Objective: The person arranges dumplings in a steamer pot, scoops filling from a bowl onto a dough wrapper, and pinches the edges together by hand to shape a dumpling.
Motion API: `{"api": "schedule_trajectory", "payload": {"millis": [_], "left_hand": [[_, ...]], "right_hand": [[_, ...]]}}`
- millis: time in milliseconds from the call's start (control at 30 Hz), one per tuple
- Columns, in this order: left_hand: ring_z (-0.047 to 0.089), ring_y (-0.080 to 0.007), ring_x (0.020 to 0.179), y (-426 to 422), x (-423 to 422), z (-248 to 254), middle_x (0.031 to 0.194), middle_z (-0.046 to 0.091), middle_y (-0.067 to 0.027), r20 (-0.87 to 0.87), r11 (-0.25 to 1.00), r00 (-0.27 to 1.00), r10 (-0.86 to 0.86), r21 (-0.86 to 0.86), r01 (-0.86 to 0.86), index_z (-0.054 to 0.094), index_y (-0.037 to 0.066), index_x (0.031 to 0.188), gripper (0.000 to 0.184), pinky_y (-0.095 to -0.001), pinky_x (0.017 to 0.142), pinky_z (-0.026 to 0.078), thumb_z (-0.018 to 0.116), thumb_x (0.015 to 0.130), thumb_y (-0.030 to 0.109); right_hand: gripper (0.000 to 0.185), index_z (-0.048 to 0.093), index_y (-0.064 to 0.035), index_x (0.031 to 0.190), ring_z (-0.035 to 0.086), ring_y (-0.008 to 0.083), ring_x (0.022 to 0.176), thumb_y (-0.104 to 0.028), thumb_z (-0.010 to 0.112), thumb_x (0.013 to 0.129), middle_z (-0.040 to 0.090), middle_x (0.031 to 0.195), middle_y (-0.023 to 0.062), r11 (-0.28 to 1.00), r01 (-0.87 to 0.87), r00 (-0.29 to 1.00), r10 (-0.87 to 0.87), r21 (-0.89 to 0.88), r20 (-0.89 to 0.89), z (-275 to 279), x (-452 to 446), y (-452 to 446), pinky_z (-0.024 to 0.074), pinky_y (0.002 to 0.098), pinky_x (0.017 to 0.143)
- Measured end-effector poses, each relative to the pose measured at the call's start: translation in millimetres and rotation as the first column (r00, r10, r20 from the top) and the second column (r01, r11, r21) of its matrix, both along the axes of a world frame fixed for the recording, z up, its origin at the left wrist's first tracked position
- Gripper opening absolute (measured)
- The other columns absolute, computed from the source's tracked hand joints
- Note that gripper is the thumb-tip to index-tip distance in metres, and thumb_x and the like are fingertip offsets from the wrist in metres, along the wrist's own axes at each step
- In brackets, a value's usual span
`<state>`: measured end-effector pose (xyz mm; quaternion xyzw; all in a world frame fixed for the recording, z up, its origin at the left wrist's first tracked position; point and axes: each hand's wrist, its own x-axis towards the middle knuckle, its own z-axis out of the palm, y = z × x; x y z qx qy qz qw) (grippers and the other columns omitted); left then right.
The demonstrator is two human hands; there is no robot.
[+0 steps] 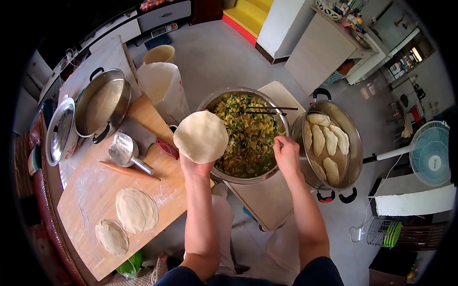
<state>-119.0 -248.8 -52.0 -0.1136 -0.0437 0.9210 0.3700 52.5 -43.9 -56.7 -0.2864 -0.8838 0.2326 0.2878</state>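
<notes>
My left hand [196, 167] is palm up under a round, flat dough wrapper [201, 137]; most of its fingers are hidden below the dough. Beside it stands a steel bowl [255, 180] of chopped filling [245, 136] with green and yellow bits. My right hand [287, 155] is closed at the bowl's right rim, its fingertips over the inner edge; whatever they grip cannot be made out. Dark chopsticks [272, 110] lie across the bowl's upper right edge, apart from that hand.
Right of the bowl, a two-handled pan [354, 164] holds several folded dumplings [330, 142]. A floured board [86, 190] at left carries dough rounds [136, 209], a rolling pin [129, 170], a metal scoop [125, 150] and a red-handled cleaver [167, 148]. A fan [431, 152] stands far right.
</notes>
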Motion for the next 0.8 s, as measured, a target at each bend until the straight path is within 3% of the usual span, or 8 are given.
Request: {"api": "schedule_trajectory", "payload": {"millis": [100,167,200,300,367,600,700,800], "left_hand": [[0.056,-0.0339,0.124,0,-2,-4,0.133,0.060,-0.0131,-0.049,0.999,0.999,-0.011,-0.044,0.009,0.056,0.007,0.131,0.043,-0.0541,0.108,0.044,0.048,0.101,0.037],[0.056,-0.0335,0.123,1,-5,-7,0.132,0.060,-0.0122,-0.074,0.998,0.997,-0.012,-0.055,0.008,0.056,0.008,0.130,0.043,-0.0538,0.107,0.045,0.048,0.101,0.038],[0.057,-0.0333,0.123,1,-6,-9,0.132,0.060,-0.0118,-0.087,0.998,0.996,-0.012,-0.061,0.007,0.056,0.008,0.130,0.043,-0.0536,0.106,0.045,0.048,0.101,0.038],[0.058,-0.0325,0.121,0,-8,-12,0.130,0.062,-0.0104,-0.098,0.999,0.995,-0.002,-0.054,-0.003,0.057,0.009,0.130,0.042,-0.0524,0.105,0.046,0.048,0.101,0.039],[0.058,-0.0319,0.120,1,-9,-11,0.128,0.062,-0.0098,-0.086,0.996,0.996,-0.001,-0.089,-0.007,0.058,0.010,0.129,0.042,-0.0517,0.104,0.047,0.049,0.101,0.040],[0.059,-0.0309,0.117,4,-13,-23,0.126,0.063,-0.0082,-0.156,0.996,0.988,0.010,-0.081,-0.023,0.059,0.011,0.126,0.048,-0.0499,0.102,0.049,0.051,0.098,0.049],[0.058,-0.0337,0.120,5,-16,-30,0.127,0.063,-0.0102,-0.169,1.000,0.986,0.007,-0.012,-0.009,0.061,0.011,0.124,0.040,-0.0549,0.103,0.046,0.051,0.099,0.040],[0.058,-0.0334,0.119,5,-15,-27,0.127,0.063,-0.0098,-0.181,0.998,0.983,0.020,-0.048,-0.029,0.061,0.011,0.124,0.041,-0.0541,0.102,0.047,0.051,0.099,0.043]], "right_hand": [[0.013,0.070,0.0025,0.096,0.071,0.0288,0.072,-0.007,0.064,0.090,0.071,0.083,0.0167,0.999,-0.023,0.999,0.022,-0.042,-0.027,-13,-9,-13,0.0559,0.0355,0.065],[0.012,0.070,0.0013,0.094,0.071,0.0322,0.076,-0.006,0.062,0.088,0.071,0.087,0.0184,0.954,-0.059,0.997,0.041,-0.292,-0.065,-34,-16,-21,0.0562,0.0378,0.070],[0.013,0.070,0.0020,0.095,0.072,0.0290,0.074,-0.006,0.062,0.089,0.072,0.086,0.0172,0.918,-0.072,0.996,0.044,-0.389,-0.080,-36,-21,-29,0.0560,0.0357,0.068],[0.017,0.071,0.0029,0.098,0.070,0.0165,0.067,-0.008,0.058,0.095,0.073,0.081,0.0118,0.661,-0.074,0.988,-0.053,-0.747,-0.144,-35,-25,-43,0.0534,0.0275,0.059],[0.018,0.070,0.0054,0.100,0.066,0.0150,0.065,-0.007,0.058,0.096,0.072,0.081,0.0125,0.521,-0.154,0.968,-0.091,-0.840,-0.234,-38,-24,-40,0.0524,0.0261,0.057],[0.020,0.070,0.0057,0.103,0.067,0.0165,0.067,-0.010,0.060,0.096,0.072,0.082,0.0151,0.195,-0.253,0.905,-0.297,-0.947,-0.303,-49,-25,-33,0.0543,0.0260,0.060],[0.020,0.069,0.0058,0.104,0.068,0.0171,0.072,-0.011,0.061,0.096,0.072,0.085,0.0161,0.152,-0.315,0.883,-0.315,-0.937,-0.348,-51,-23,-30,0.0546,0.0262,0.063],[0.020,0.068,0.0063,0.105,0.067,0.0173,0.073,-0.011,0.064,0.096,0.072,0.088,0.0168,0.152,-0.365,0.853,-0.341,-0.919,-0.395,-51,-24,-29,0.0544,0.0263,0.064]]}}
